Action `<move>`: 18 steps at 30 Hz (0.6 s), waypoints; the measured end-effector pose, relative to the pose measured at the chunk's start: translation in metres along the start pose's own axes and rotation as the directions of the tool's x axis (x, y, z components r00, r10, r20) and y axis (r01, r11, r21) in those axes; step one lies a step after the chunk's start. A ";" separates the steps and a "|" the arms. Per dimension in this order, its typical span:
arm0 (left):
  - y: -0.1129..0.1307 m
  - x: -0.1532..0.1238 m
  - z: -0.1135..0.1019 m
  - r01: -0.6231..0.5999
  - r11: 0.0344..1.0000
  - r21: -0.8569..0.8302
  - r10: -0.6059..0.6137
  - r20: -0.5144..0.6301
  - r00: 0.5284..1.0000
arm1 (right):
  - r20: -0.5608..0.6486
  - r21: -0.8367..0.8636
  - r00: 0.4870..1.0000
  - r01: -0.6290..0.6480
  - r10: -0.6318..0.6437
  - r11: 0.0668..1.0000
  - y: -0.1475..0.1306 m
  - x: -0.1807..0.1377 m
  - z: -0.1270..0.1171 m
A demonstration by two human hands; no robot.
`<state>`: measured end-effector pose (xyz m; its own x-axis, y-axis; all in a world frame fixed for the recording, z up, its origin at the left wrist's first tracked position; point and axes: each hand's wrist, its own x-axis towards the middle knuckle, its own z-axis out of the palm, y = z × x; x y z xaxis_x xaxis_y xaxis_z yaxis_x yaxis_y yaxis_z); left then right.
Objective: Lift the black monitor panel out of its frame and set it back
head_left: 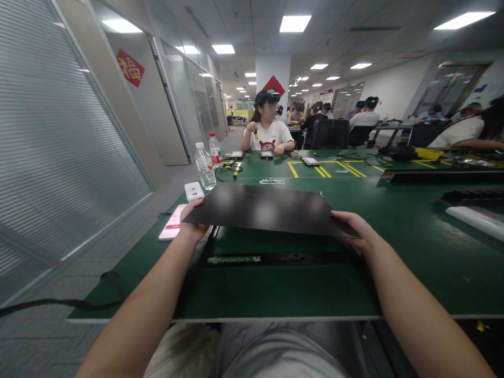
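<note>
A thin, dark, glossy panel (260,210) is raised above the green table (287,291), tilted with its broad face towards me. My left hand (196,224) grips its left end, and my right hand (357,227) clasps its right end, both with thumbs along the edge. Some fingers are hidden behind the panel. Beneath it lies a black frame (315,258) with a narrow green circuit strip (234,260) on its near side. The panel covers most of the frame's far part.
Left of the panel are a pink-screened phone (170,227), a white device (193,191) and two bottles, the nearer one a clear bottle (205,169). Across the table a person (271,128) sits by small devices. A long dark bar (441,176) and a white bar (478,220) lie right.
</note>
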<state>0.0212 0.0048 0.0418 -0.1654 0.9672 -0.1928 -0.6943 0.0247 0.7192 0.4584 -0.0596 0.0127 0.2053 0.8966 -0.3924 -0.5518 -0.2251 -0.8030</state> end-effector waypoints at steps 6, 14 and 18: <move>-0.001 -0.010 0.007 -0.007 1.000 0.020 0.005 0.110 0.994 | 0.019 -0.245 0.976 -0.204 0.215 0.948 -0.010 0.000 -0.005; 0.004 0.004 -0.003 -0.079 0.996 0.050 0.073 0.121 0.990 | 0.077 -0.303 0.994 -0.048 0.074 0.952 -0.006 0.014 -0.013; 0.007 0.009 -0.005 -0.155 0.988 0.025 0.153 0.088 0.984 | 0.097 -0.286 0.995 0.002 0.027 0.958 -0.006 0.009 -0.008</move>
<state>0.0109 0.0123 0.0417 -0.2071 0.9781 -0.0212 -0.6421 -0.1195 0.7573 0.4700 -0.0533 0.0102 0.1114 0.9230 -0.3684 -0.2974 -0.3228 -0.8985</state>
